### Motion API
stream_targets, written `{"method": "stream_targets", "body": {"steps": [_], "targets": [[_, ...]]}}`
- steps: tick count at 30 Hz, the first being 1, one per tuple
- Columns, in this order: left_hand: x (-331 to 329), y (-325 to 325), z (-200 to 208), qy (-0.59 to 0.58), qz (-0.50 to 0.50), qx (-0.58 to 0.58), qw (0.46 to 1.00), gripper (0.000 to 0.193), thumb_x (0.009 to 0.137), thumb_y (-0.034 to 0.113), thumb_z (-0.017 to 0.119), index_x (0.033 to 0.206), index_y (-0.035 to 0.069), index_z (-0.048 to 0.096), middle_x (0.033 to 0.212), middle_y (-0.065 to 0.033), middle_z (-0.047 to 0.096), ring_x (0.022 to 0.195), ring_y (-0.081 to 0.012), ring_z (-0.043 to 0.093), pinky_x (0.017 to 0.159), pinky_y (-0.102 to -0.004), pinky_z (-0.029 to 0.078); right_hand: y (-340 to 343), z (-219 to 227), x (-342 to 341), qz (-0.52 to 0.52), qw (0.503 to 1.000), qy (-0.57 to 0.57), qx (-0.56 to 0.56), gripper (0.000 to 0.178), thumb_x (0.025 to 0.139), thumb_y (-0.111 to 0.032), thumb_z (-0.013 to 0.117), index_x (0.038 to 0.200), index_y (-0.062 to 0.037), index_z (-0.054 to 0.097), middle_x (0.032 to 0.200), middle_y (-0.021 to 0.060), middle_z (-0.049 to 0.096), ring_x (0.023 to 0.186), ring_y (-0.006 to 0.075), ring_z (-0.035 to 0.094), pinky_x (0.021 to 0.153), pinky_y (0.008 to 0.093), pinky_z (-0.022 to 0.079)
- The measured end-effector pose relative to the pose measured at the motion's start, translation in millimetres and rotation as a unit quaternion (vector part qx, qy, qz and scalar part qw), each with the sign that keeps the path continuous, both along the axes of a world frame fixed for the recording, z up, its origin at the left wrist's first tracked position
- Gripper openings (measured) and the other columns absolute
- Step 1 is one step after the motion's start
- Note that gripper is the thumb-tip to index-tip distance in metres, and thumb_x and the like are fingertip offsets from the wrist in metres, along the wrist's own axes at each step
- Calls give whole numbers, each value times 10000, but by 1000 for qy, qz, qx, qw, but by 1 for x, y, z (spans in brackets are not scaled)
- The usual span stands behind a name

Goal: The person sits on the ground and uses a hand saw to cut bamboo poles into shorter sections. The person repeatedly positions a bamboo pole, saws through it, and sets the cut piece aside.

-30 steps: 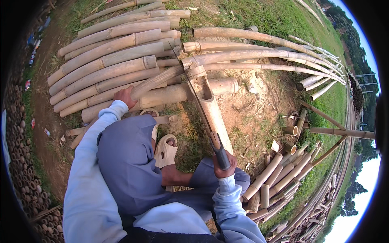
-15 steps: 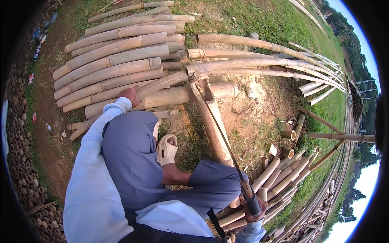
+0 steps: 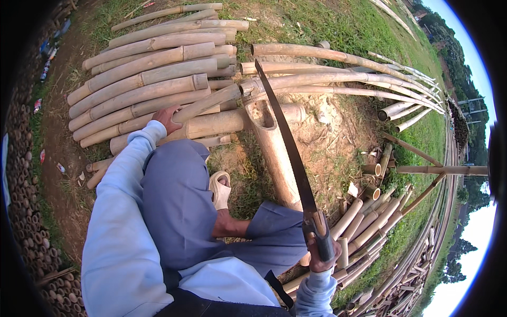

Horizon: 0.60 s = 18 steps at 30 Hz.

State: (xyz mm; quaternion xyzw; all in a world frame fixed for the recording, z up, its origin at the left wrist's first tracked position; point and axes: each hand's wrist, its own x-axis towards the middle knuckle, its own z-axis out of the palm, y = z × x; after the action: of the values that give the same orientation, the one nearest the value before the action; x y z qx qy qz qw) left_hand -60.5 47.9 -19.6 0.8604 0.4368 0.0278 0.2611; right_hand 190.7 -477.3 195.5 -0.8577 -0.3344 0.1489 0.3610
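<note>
My left hand (image 3: 168, 118) is closed around the near end of a short bamboo piece (image 3: 208, 103), which slants up to the cut end of a long bamboo pole (image 3: 317, 80). Whether the two ends are fully apart is hard to see. In my right hand (image 3: 323, 258) is the handle of a handsaw (image 3: 286, 140). Its dark blade points away from me, its broad side showing, and crosses in front of the pole's end. A thick bamboo post (image 3: 278, 164) with a hollowed notch at its top slopes beneath the pole end.
A row of cut bamboo lengths (image 3: 142, 79) lies at the far left. A thick bamboo log (image 3: 219, 124) lies crosswise under the held piece. More bamboo pieces (image 3: 372, 227) are heaped at the right, near a bamboo frame (image 3: 443, 170). Stacked bamboo ends (image 3: 31, 227) line the left.
The saw has lifted from the pole end and turned, its blade going from edge-on to broadside. My right hand has moved up and left. The held piece's far end has risen slightly.
</note>
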Motion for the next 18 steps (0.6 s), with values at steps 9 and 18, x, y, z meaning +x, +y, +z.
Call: {"method": "stream_targets", "body": {"steps": [9, 18], "targets": [[-5, 9, -25, -121, -71, -309, 941, 663, 800, 290, 791, 1307, -73, 566, 1123, -188, 684, 1034, -221, 629, 919, -366, 484, 159, -74, 1, 58, 989, 80, 113, 135, 831, -88, 729, 931, -7, 687, 696, 84, 653, 609, 161, 614, 619, 308, 491], [0, -45, -8, -69, -43, -52, 995, 678, 782, 393, 749, 1317, 4, 599, 1064, -219, 715, 957, -257, 681, 881, -344, 495, 232, -133, 29, 147, 983, -5, 110, 97, 822, -81, 710, 871, -12, 663, 688, 146, 645, 598, 259, 661, 583, 356, 508]]}}
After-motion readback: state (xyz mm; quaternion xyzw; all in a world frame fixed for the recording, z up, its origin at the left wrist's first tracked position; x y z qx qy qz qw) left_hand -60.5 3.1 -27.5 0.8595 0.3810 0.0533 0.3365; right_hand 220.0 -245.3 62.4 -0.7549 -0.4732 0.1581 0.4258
